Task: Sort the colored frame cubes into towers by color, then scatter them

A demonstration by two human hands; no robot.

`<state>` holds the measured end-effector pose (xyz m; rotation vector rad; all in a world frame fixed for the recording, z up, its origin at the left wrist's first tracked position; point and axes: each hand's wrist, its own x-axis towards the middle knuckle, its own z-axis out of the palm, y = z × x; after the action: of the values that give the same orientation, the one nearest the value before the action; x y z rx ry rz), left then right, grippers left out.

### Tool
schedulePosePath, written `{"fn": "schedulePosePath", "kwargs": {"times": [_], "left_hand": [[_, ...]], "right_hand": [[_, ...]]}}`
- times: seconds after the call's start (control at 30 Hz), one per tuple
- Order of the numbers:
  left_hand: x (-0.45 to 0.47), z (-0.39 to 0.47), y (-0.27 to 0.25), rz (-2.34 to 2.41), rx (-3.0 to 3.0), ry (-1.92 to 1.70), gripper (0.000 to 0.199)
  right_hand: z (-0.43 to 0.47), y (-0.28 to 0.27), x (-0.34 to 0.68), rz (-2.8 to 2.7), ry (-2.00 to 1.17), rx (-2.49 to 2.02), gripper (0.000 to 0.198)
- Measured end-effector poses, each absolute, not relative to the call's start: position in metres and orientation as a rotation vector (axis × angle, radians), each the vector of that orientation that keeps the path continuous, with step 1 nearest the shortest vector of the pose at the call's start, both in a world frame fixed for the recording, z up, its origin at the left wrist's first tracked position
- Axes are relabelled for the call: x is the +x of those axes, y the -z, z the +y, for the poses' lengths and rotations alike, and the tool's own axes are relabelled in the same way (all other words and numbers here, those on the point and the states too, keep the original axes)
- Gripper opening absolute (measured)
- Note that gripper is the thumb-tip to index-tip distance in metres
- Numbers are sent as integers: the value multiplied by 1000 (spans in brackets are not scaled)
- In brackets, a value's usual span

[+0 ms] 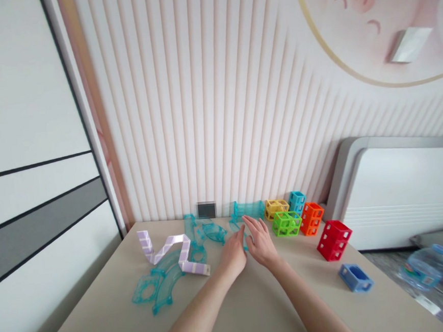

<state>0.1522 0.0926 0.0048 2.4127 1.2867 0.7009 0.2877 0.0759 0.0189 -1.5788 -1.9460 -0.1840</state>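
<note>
Head view: left of the green block (286,224), a teal track (249,210) lies crosswise beyond our extended fingers (254,226), right hand (263,245) nearer; whether gripping, we can't tell.

My 2 bare forearms reach forward and slant inward, the left forearm (202,308) rising to the right and the right forearm (304,295) to the left. My left hand (234,249) is bent inward, back up, its index finger pointing ahead and the other fingers mostly hidden. Just beside it, my right hand (261,240) has its fingers stretched forward and slightly left, thumb toward my left hand.
</note>
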Motion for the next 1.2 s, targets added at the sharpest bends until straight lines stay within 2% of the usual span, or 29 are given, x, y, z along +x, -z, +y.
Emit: {"fn": "schedulePosePath", "kwargs": {"times": [0.1, 0.27, 0.37, 0.6, 0.9, 1.2], "left_hand": [[153, 92, -8, 1279, 2428, -677, 77], [155, 91, -13, 1338, 2411, -604, 69], [157, 92, -17, 1366, 2386, -570, 68], [155, 94, -19, 1385, 2283, -577, 38], [151, 82, -23, 1388, 2151, -651, 30], [113, 25, -21, 1269, 2222, -636, 62]], "right_hand": [[92, -32, 292, -1954, 243, -1661, 66], [128, -42, 296, -2031, 237, -1802, 79], [139, -42, 297, -2085, 207, -1875, 79], [141, -42, 294, -2122, 173, -2027, 74], [141, -51, 291, -2139, 180, -2106, 73], [140, -57, 290, -2121, 203, -2135, 72]]}}
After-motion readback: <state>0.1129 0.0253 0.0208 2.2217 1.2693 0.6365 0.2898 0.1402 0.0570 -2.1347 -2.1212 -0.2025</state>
